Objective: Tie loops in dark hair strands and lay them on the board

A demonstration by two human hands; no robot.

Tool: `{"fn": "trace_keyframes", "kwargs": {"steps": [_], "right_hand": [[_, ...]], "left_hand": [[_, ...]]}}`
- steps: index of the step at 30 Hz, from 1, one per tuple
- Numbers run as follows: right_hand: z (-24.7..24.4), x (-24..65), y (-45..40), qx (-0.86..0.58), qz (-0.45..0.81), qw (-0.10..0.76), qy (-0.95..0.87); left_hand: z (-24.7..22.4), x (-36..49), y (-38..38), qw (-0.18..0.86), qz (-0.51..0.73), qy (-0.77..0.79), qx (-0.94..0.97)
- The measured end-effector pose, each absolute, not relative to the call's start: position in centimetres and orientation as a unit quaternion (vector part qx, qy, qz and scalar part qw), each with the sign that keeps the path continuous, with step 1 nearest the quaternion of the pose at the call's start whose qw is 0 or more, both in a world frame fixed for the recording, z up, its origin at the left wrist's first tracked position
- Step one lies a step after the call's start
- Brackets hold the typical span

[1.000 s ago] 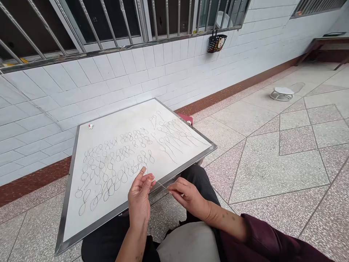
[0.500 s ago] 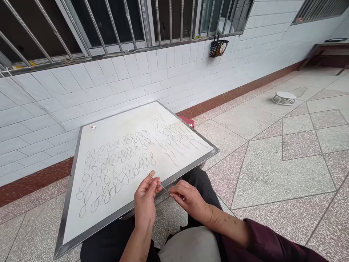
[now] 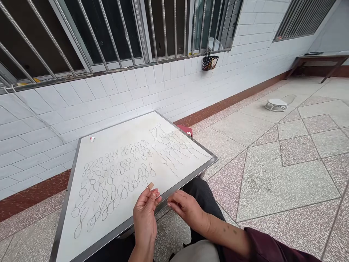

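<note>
Over the table's front edge my left hand (image 3: 146,214) pinches a thin pale wire or cord (image 3: 162,197) between thumb and fingers. A small tan piece (image 3: 150,185), like card or wood, sticks up beyond its fingertips. Just to the right, my right hand (image 3: 188,209) is closed, with thumb and forefinger pinched at the other end of the same strand. On the white table (image 3: 109,134) lie rows of thin loops twisted like figure eights (image 3: 127,165). Further right are single loops with long straight tails (image 3: 174,149).
A small white and red object (image 3: 92,139) lies at the table's far left corner. Behind stands a tiled wall with barred windows, where a black basket (image 3: 209,63) hangs. Something red (image 3: 185,130) shows behind the table. A low white chair (image 3: 276,104) stands on the floor at right.
The camera view has tilted up slightly, so the table appears lower. Both hands keep their pinch, and the visible strand between them looks shorter, with the right hand slightly closer to the left.
</note>
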State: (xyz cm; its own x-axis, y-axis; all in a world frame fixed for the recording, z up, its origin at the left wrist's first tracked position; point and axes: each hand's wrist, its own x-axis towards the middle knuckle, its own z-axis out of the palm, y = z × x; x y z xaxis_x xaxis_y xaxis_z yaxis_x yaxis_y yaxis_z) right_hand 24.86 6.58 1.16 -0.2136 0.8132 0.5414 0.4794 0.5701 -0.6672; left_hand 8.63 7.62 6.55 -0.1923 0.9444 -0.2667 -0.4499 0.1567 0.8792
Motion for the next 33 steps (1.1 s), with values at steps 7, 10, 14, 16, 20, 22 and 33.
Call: {"fn": "trace_keyframes", "kwargs": {"steps": [7, 10, 14, 16, 20, 22, 33], "right_hand": [[1.1, 24.7, 6.7, -0.433, 0.145, 0.46, -0.761], [1.4, 24.7, 6.7, -0.435, 0.117, 0.447, -0.773], [1.8, 24.7, 6.6, -0.426, 0.103, 0.44, -0.784], [1.8, 24.7, 6.4, -0.425, 0.113, 0.447, -0.779], [1.6, 24.7, 6.2, -0.411, 0.128, 0.465, -0.773], [1.4, 24.7, 6.2, -0.401, 0.116, 0.475, -0.775], [1.7, 25.2, 5.3, -0.397, 0.049, 0.447, -0.8]], "left_hand": [[6.4, 8.7, 7.4, 0.598, 0.574, 0.492, 0.268], [6.4, 8.7, 7.3, 0.595, 0.573, 0.498, 0.265], [6.2, 8.6, 7.1, 0.587, 0.583, 0.498, 0.262], [6.2, 8.7, 7.0, 0.582, 0.592, 0.492, 0.263], [6.5, 8.7, 6.9, 0.578, 0.601, 0.484, 0.264], [6.6, 8.6, 6.9, 0.579, 0.601, 0.485, 0.261], [7.1, 8.9, 6.3, 0.572, 0.611, 0.468, 0.283]]}}
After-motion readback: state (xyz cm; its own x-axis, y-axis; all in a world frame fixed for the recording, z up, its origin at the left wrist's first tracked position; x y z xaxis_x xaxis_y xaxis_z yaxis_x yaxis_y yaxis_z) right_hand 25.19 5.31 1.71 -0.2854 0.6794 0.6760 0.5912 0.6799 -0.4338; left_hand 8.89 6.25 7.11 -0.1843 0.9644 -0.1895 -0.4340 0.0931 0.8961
